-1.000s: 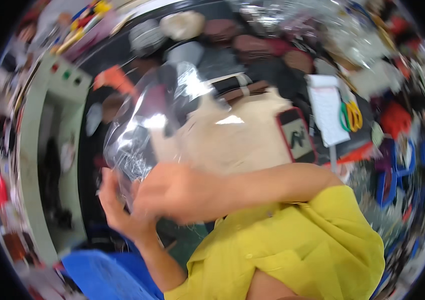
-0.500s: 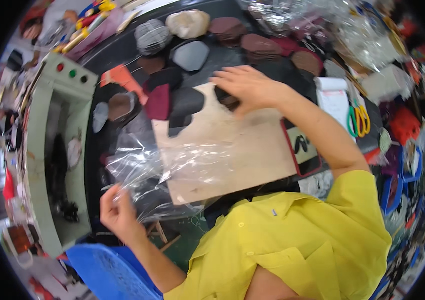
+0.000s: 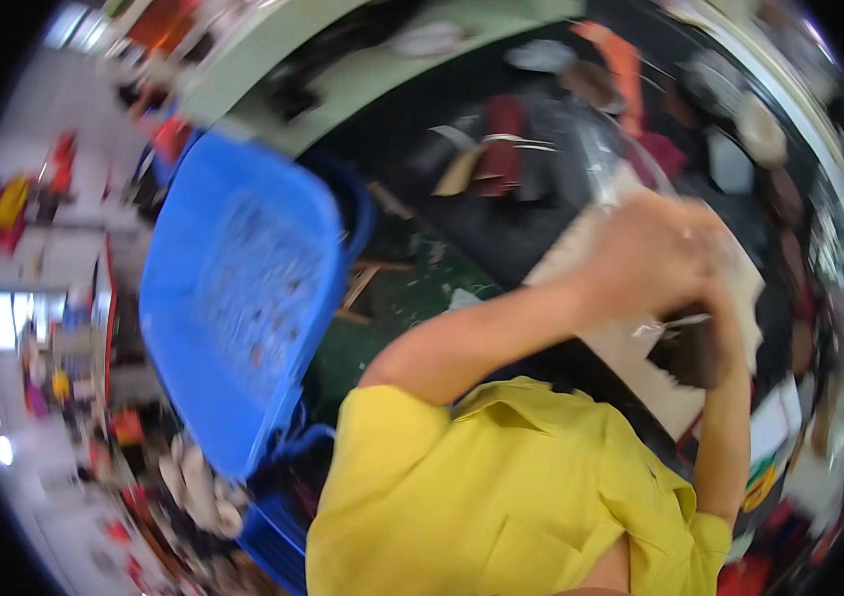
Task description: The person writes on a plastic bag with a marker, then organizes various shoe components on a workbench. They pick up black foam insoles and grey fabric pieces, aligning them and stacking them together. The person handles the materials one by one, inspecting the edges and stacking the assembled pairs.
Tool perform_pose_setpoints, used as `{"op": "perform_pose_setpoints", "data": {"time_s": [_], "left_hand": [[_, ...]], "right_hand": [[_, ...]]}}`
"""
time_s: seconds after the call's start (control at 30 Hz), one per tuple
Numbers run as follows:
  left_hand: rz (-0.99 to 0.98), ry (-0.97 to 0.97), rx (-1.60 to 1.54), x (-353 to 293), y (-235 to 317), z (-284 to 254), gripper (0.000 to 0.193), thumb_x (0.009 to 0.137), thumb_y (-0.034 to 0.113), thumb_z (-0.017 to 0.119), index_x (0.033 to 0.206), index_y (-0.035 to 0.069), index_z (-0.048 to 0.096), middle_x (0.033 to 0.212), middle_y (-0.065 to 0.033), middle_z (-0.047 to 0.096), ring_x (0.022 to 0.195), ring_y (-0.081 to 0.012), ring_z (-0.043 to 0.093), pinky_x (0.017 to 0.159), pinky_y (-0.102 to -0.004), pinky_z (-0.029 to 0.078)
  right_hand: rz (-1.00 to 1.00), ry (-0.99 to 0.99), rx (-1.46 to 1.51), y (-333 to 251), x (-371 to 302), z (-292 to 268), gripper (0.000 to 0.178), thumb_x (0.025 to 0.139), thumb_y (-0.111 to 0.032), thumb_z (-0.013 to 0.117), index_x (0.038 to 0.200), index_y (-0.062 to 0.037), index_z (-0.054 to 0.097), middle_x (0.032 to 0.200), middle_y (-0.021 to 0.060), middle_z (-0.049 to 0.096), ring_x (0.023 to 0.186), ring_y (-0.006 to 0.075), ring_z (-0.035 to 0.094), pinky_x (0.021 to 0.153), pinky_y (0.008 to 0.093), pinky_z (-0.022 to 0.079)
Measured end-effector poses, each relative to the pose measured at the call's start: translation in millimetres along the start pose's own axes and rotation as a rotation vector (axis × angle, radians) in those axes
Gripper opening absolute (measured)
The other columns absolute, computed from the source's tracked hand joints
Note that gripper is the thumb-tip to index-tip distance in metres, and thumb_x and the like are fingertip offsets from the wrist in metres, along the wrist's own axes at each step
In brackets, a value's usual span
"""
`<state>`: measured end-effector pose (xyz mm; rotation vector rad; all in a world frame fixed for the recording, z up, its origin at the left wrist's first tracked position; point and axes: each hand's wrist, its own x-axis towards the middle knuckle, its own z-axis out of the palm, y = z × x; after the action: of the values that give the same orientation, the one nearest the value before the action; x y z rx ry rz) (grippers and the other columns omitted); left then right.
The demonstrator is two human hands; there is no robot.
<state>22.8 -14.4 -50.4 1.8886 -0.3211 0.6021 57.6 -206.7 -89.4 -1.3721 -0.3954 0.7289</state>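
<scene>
My left hand [image 3: 645, 243] and my right hand [image 3: 708, 238] are brought together above a tan sheet of board [image 3: 566, 248]. Motion smears both, so their fingers do not show clearly. Just below them, beside my right wrist, is a dark brown piece [image 3: 685, 360] with a thin pale strip across its top. Whether a hand holds it I cannot tell. Clear plastic film [image 3: 601, 164] runs in a streak over the black table [image 3: 471, 233], close to my left hand; its near end is lost in the blur.
A large blue plastic tub [image 3: 163, 288] stands to my left. On the table lie a maroon bundle [image 3: 501, 164] with pale bands, an orange strip [image 3: 622, 74] and several dark and light pieces. A white pad [image 3: 774, 417] and yellow-handled scissors [image 3: 760, 489] are at the right.
The view has swung left, bringing the blue tub into it. My hands, far apart before with the left pinching clear plastic and the right over a dark piece, are now together.
</scene>
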Motion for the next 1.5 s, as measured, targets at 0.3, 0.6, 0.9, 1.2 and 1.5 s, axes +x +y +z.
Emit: {"op": "perform_pose_setpoints", "data": {"time_s": [0.3,0.6,0.9,1.2,1.5], "left_hand": [[0.366,0.012,0.084,-97.5,15.4,60.7,0.04,0.07,0.007,0.063,0.108,0.018,0.071,0.055,-0.0002,0.046,0.046,-0.0163,0.053,0.04,-0.0312,0.041],[0.336,-0.309,-0.161,-99.8,34.6,63.3,0.045,0.069,0.0,0.064,0.112,0.01,0.069,0.058,-0.0027,0.05,0.047,-0.0189,0.054,0.043,-0.0305,0.042],[0.148,0.054,-0.3,51.0,53.4,26.3,0.016,0.09,0.003,0.059,0.1,0.006,0.071,0.079,-0.0059,0.068,0.064,-0.017,0.063,0.06,-0.0295,0.048],[0.109,0.141,-0.411,224.5,36.7,-25.7,0.017,0.095,0.018,0.058,0.101,0.005,0.067,0.061,0.002,0.052,0.049,-0.0071,0.047,0.047,-0.0232,0.039],[0.308,0.021,-0.605,218.3,57.0,-41.8,0.042,0.099,0.029,0.057,0.127,-0.001,0.051,0.12,-0.0133,0.059,0.112,-0.0239,0.057,0.097,-0.0351,0.043]], "right_hand": [[-0.241,0.448,0.676,12.7,73.6,-42.2,0.042,0.099,-0.03,0.049,0.124,0.0031,0.057,0.115,0.0175,0.065,0.114,0.0266,0.059,0.098,0.042,0.048],[-0.177,0.833,0.938,8.1,130.6,-122.9,0.044,0.099,-0.033,0.049,0.13,-0.002,0.053,0.124,0.0132,0.059,0.121,0.0257,0.053,0.107,0.0411,0.039],[-0.176,0.636,-0.041,-33.4,42.9,-91.3,0.062,0.099,-0.042,0.049,0.145,-0.0025,0.039,0.145,0.0135,0.046,0.137,0.0252,0.04,0.115,0.0386,0.028],[-0.09,0.542,-1.715,-199.1,-24.9,-63.9,0.014,0.085,-0.02,0.066,0.088,-0.0069,0.068,0.075,0.0123,0.063,0.076,0.0295,0.064,0.071,0.0391,0.051],[-0.59,0.653,-1.7,-287.3,-67.8,-27.8,0.019,0.082,-0.015,0.062,0.077,0.0031,0.065,0.067,0.0228,0.061,0.059,0.0287,0.062,0.061,0.0423,0.049]]}}
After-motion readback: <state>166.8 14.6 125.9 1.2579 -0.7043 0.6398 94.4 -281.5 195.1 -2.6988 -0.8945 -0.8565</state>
